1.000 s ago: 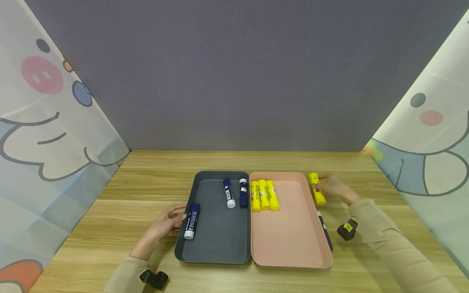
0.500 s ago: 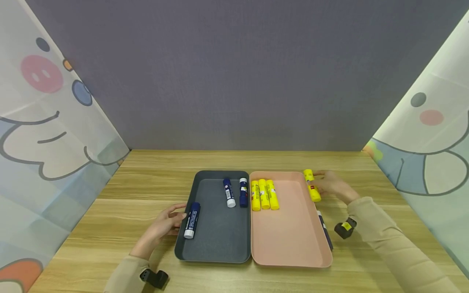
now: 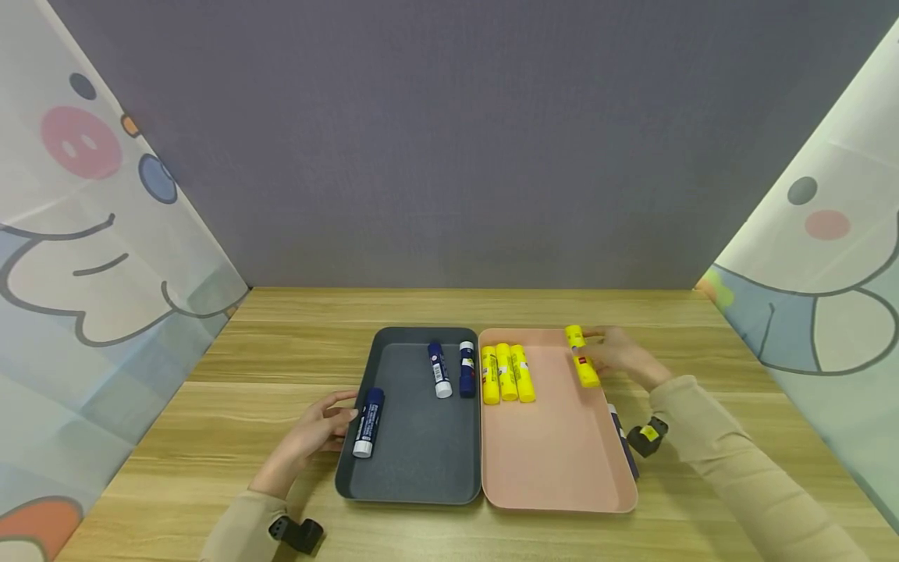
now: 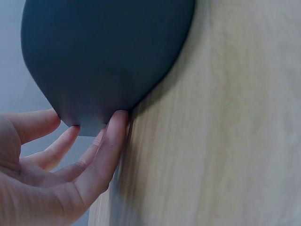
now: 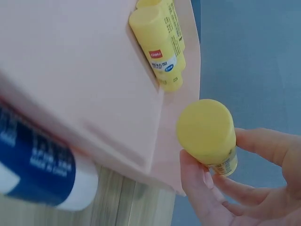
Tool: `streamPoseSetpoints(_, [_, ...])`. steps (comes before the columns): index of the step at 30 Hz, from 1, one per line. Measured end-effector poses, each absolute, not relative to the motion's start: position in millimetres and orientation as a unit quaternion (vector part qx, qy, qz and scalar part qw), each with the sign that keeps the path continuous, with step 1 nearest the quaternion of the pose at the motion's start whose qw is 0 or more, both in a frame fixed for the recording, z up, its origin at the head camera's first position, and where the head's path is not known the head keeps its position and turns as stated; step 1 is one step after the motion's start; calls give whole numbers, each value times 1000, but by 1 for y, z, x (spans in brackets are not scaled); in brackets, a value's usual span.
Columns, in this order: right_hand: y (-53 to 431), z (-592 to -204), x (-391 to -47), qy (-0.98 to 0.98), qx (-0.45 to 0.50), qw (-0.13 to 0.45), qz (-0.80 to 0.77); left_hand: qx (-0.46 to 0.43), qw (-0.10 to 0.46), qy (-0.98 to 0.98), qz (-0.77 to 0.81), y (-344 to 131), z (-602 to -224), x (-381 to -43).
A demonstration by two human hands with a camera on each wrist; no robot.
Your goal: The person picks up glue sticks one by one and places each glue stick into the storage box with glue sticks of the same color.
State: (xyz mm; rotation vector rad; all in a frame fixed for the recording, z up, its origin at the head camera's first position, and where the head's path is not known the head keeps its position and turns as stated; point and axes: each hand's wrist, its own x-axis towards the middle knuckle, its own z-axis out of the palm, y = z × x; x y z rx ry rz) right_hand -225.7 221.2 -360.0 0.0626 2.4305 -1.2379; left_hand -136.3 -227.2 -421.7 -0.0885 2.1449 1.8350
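Observation:
My right hand (image 3: 614, 351) pinches a yellow glue stick (image 3: 582, 356) between thumb and fingers, over the right edge of the pink tray (image 3: 548, 460). In the right wrist view the glue stick (image 5: 205, 127) is seen end-on, raised above the tray. Three yellow glue sticks (image 3: 506, 373) lie side by side along that tray's left wall. My left hand (image 3: 309, 429) rests its fingertips against the outer left side of the dark grey tray (image 3: 421, 468). Inside that tray are three navy glue sticks, one (image 3: 368, 423) by the left wall, two (image 3: 467, 370) near the top right.
Another navy glue stick (image 3: 623, 441) lies on the wooden table (image 3: 281, 336), outside the pink tray's right wall and partly hidden by it. The two trays stand edge to edge. A grey panel (image 3: 449, 156) closes off the back, with printed cloths at both sides.
My right hand has carried the yellow glue stick leftward, from beside the pink tray to over its right edge. The left hand and both trays have stayed put.

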Motion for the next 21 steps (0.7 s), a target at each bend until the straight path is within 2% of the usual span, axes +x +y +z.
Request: streamPoseSetpoints(21, [198, -371, -231, 872, -6, 204, -445, -32, 156, 751, 640, -227, -423, -136])
